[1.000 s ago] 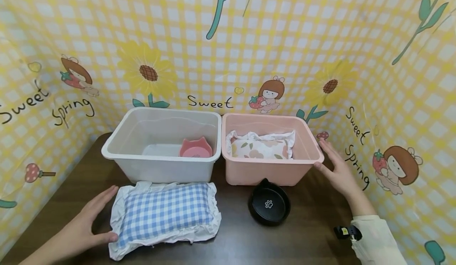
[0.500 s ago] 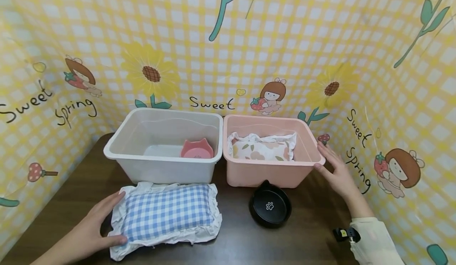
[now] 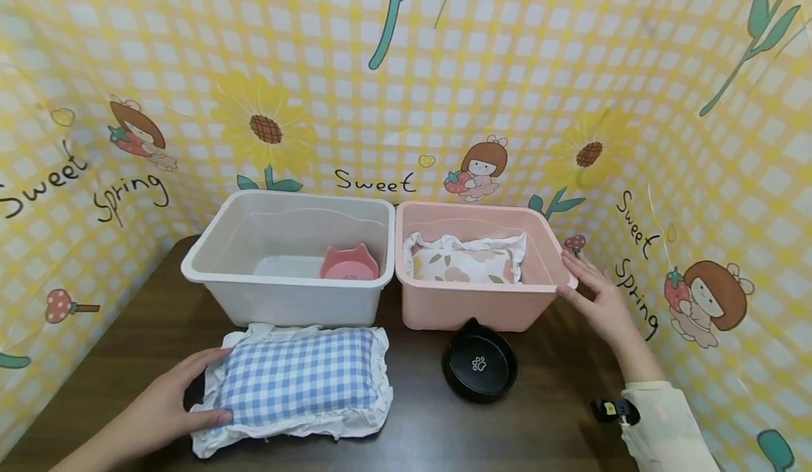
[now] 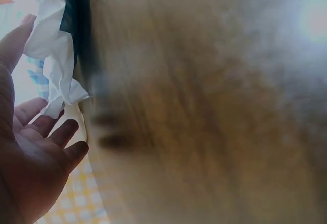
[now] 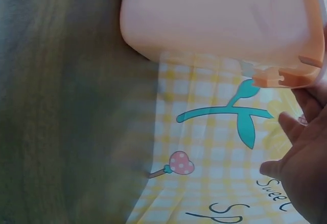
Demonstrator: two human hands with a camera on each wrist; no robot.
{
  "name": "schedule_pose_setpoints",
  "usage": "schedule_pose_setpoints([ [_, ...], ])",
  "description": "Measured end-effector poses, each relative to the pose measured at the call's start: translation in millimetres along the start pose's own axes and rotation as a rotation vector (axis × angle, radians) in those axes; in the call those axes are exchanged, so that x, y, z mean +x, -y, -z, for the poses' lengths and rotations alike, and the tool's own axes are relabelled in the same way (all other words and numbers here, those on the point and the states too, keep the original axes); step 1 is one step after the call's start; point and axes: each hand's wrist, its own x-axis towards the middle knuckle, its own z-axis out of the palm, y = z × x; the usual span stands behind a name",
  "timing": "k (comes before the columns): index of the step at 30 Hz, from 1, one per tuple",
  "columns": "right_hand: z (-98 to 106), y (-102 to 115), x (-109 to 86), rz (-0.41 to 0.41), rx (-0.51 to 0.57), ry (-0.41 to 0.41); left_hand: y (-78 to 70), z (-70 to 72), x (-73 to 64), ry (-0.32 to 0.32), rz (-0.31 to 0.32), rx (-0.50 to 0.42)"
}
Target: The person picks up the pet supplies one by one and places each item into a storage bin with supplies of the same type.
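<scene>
My left hand [image 3: 155, 408] is at the left end of a blue-and-white checked pillow [image 3: 298, 373] with a white ruffled edge. Its thumb lies over the near corner and its fingers reach the far corner; in the left wrist view the hand [image 4: 38, 157] has its fingers spread beside the white ruffle [image 4: 59, 55]. At the right front corner of a pink bin [image 3: 476, 310], my right hand [image 3: 599, 306] rests its thumb and fingers against the rim, fingers fairly straight. From the right wrist, loosely extended fingers show below the bin's rim [image 5: 306, 78]. A flower-print pillow [image 3: 466, 264] lies inside this bin.
A light grey bin [image 3: 298, 303] stands left of the pink one, holding a pink cat-eared bowl [image 3: 350, 264]. In front of the pink bin sits a black cat-eared bowl [image 3: 480, 366] with a paw print. Yellow checked cloth [image 3: 355, 127] walls in the dark wooden table [image 3: 431, 430].
My left hand has slid right, so its thumb and fingers now overlap the checked pillow's left end. The right hand has shifted slightly left against the pink bin's rim.
</scene>
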Motion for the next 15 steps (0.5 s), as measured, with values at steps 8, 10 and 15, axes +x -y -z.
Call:
schedule_pose_setpoints([
  [8,1.3,2.7,1.5,-0.084,0.035,0.045,-2.2,1.0,2.3,-0.071,0.027,-0.016],
  [10,1.6,3.2,0.2,-0.085,0.038,0.043,-3.4,0.0,1.8,-0.093,0.027,-0.041],
  [15,2.0,3.3,-1.0,-0.059,0.049,0.029,-6.3,-0.9,4.4,-0.117,0.054,-0.046],
])
